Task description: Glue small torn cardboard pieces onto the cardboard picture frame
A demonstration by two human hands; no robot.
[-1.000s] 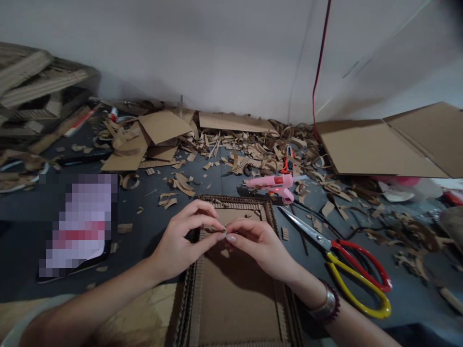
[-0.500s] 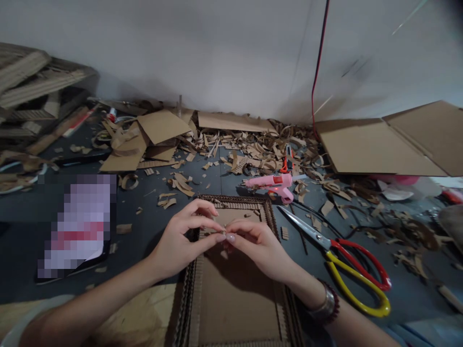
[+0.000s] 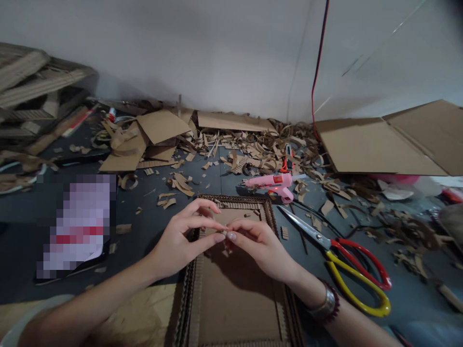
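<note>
My left hand [image 3: 184,238] and my right hand [image 3: 258,248] meet above the top part of a corrugated cardboard frame [image 3: 235,198]. Their fingertips pinch a tiny cardboard piece [image 3: 224,233], mostly hidden by the fingers. The frame lies flat on the dark work surface, with a plain brown cardboard centre [image 3: 235,308]. A metal bangle [image 3: 323,304] circles my right wrist.
Large scissors with red and yellow handles [image 3: 347,270] lie to the right of the frame. Beyond it sit a pink glue gun [image 3: 269,183] and heaped cardboard scraps [image 3: 260,156]. A pixelated flat device [image 3: 77,226] lies left; cardboard sheets [image 3: 376,144] lie far right.
Both hands stay together over the frame, with only slight finger shifts. The view has drifted a little, and the objects on the surface have not moved.
</note>
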